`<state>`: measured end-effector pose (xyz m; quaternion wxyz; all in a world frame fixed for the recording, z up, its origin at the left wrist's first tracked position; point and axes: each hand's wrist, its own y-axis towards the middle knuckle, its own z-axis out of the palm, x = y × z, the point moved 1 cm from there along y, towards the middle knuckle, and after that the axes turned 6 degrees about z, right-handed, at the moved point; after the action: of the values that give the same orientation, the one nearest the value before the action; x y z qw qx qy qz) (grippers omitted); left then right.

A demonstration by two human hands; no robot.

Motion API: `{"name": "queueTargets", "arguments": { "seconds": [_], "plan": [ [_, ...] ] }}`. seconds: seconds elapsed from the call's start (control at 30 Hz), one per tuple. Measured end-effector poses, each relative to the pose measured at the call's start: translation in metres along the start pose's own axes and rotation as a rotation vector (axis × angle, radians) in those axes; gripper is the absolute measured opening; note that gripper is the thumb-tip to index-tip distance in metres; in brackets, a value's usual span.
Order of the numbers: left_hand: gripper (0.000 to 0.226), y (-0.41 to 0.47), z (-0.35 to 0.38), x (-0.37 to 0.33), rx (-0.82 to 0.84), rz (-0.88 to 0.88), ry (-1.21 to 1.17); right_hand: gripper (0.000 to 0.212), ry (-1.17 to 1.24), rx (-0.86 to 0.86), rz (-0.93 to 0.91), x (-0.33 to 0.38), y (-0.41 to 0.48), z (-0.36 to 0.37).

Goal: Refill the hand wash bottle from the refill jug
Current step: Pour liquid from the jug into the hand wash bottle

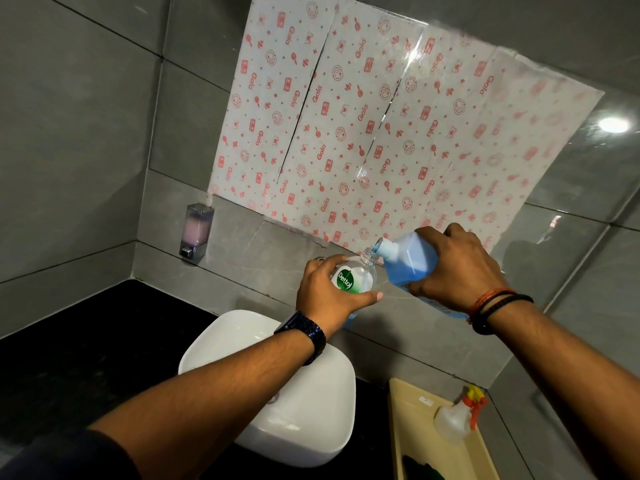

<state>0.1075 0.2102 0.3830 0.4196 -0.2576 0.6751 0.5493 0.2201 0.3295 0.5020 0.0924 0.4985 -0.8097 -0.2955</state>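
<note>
My left hand point(329, 292) grips a clear hand wash bottle point(358, 275) with a green and white label, held in the air above the basin with its open neck pointing up and to the right. My right hand point(460, 265) holds the refill jug point(412, 261), a translucent jug of blue liquid. The jug is tipped to the left, and its spout touches the bottle's neck. Blue liquid shows at the spout and in the bottom of the bottle below my left hand.
A white basin point(287, 393) sits on a black counter point(69, 344) under my arms. A wall soap dispenser point(198, 230) with pink liquid hangs at the left. A beige tray point(415, 431) at the lower right holds a spray bottle point(457, 419). Patterned paper point(381, 126) covers the wall.
</note>
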Motion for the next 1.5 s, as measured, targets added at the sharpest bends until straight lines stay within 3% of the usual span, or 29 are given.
{"name": "queueTargets", "arguments": {
  "seconds": [1.5],
  "plan": [
    [0.073, -0.001, -0.003, -0.006, -0.002, 0.016, 0.024, 0.078, -0.004, 0.017, -0.006, 0.004, -0.003, -0.011]
  ]
}}
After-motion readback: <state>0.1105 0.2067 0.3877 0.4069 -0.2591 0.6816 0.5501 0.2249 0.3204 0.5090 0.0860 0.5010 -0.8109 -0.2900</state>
